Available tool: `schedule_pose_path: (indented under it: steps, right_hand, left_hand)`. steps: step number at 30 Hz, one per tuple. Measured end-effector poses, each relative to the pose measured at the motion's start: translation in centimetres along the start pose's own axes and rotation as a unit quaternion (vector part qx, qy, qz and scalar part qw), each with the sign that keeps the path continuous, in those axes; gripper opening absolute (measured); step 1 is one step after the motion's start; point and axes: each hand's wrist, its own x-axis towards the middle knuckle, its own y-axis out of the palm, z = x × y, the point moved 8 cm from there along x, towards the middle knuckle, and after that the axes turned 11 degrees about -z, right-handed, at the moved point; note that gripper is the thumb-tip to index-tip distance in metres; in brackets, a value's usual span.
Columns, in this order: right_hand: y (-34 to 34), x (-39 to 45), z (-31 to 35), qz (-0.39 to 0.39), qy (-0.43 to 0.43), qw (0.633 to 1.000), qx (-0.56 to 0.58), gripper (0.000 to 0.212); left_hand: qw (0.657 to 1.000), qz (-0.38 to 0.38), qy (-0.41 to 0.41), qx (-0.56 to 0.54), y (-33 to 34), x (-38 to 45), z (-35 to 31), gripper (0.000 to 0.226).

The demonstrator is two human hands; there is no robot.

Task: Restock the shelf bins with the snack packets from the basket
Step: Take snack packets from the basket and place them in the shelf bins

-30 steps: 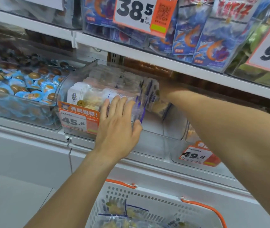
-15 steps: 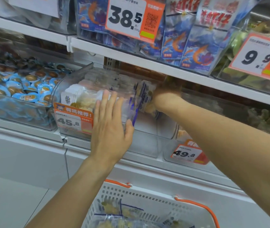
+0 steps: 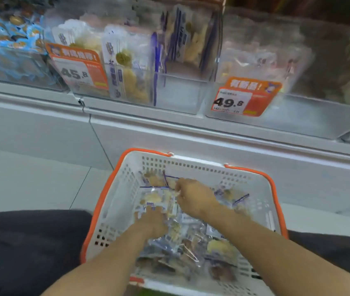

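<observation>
Packets (image 3: 182, 246) lie heaped in the white basket (image 3: 125, 189) with the orange rim, and both hands are down among them. The left hand (image 3: 152, 223) rests knuckles-up on the pile, its fingers curled onto a clear packet (image 3: 155, 199) of pale snacks lying just beyond its fingertips; whether it already grips that packet or only presses on it cannot be told through the blur. The right hand (image 3: 193, 195) sits just past and to the right of the left, fingers bunched and narrow, seemingly pinching the edge of a packet with a blue seal (image 3: 159, 180) at the far end of the basket.

Above the basket, well clear of both hands, the middle shelf bin (image 3: 178, 92) with the 45.8 price tag (image 3: 78, 69) holds packets standing upright on its left side, while its right front part looks open. The bin with the 49.8 tag (image 3: 244, 97) sits to its right.

The step in hand appears to be gathering the next packets to shelve. To do it well, each hand should take hold by a sealed edge rather than squeezing the middle, since the contents look brittle. Packets are slippery and overlap, so lifting one could drag its neighbours; a slight shake before clearing the rim would help. Gathering several with faces aligned would let them slot upright beside the standing row in the bin.
</observation>
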Motion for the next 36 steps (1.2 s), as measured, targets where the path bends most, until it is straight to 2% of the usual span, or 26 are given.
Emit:
schedule_pose_path:
  steps: [2, 5, 7, 9, 10, 12, 14, 16, 18, 21, 25, 28, 31, 34, 36]
  right_hand:
    - [6.7, -0.9, -2.8, 0.082, 0.07, 0.994, -0.01, 0.047]
    - [13.2, -2.9, -3.5, 0.134, 0.134, 0.978, 0.086, 0.079]
    - [15.8, -4.4, -2.4, 0.171, 0.133, 0.968, 0.124, 0.09]
    - [17.0, -4.9, -1.8, 0.174, 0.132, 0.969, 0.118, 0.095]
    - [17.2, -4.9, -1.7, 0.175, 0.138, 0.968, 0.115, 0.097]
    - [17.2, -4.3, -1.6, 0.187, 0.139, 0.968, 0.098, 0.098]
    - [16.7, -3.7, -1.5, 0.201, 0.112, 0.971, 0.062, 0.093]
    - [16.3, -3.5, -1.5, 0.205, 0.082, 0.975, 0.021, 0.086]
    - [16.2, -3.7, -1.7, 0.205, 0.062, 0.977, -0.014, 0.086]
    - [16.3, -4.1, -1.4, 0.195, 0.027, 0.978, -0.062, 0.086]
    - [17.1, -4.6, 0.4, 0.215, -0.055, 0.973, -0.056, 0.076]
    - [17.4, -4.9, 0.6, 0.26, -0.059, 0.964, 0.005, 0.068]
    - [16.6, -4.3, 1.0, 0.264, -0.015, 0.959, 0.106, 0.049]
    - [13.8, -2.7, -0.1, 0.169, 0.132, 0.94, 0.264, 0.031]
    - [12.1, -1.8, -1.6, 0.096, 0.182, 0.93, 0.304, 0.024]
  left_hand:
    - [0.999, 0.007, 0.011, 0.045, 3.4, -0.7, 1.1, 0.079]
    - [0.999, -0.003, 0.009, 0.053, 5.2, -0.6, 1.6, 0.08]
    - [1.0, -0.003, 0.008, -0.01, 5.5, 0.1, 1.6, 0.066]
    - [0.985, -0.067, -0.057, -0.151, 3.8, 0.8, 2.3, 0.04]
    - [0.955, -0.109, -0.12, -0.247, 2.6, 0.8, 3.1, 0.033]
    - [0.866, -0.166, -0.233, -0.411, 0.8, 0.7, 4.7, 0.029]
    - [0.81, -0.151, -0.286, -0.49, 0.9, 1.7, 6.4, 0.039]
    - [0.756, -0.125, -0.288, -0.574, 1.5, 3.1, 7.2, 0.051]
    - [0.724, -0.11, -0.306, -0.608, 2.1, 3.7, 7.4, 0.049]
    - [0.706, -0.102, -0.357, -0.603, 2.7, 3.7, 7.3, 0.027]
    - [0.659, -0.086, -0.362, -0.654, 3.5, 4.9, 7.7, 0.029]
    - [0.662, -0.12, -0.373, -0.639, 3.4, 5.1, 8.9, 0.029]
    - [0.708, -0.126, -0.379, -0.582, 3.6, 4.9, 9.3, 0.044]
    - [0.761, -0.132, -0.381, -0.508, 3.3, 3.8, 9.0, 0.054]
    - [0.809, -0.173, -0.369, -0.424, 2.8, 3.3, 9.4, 0.059]
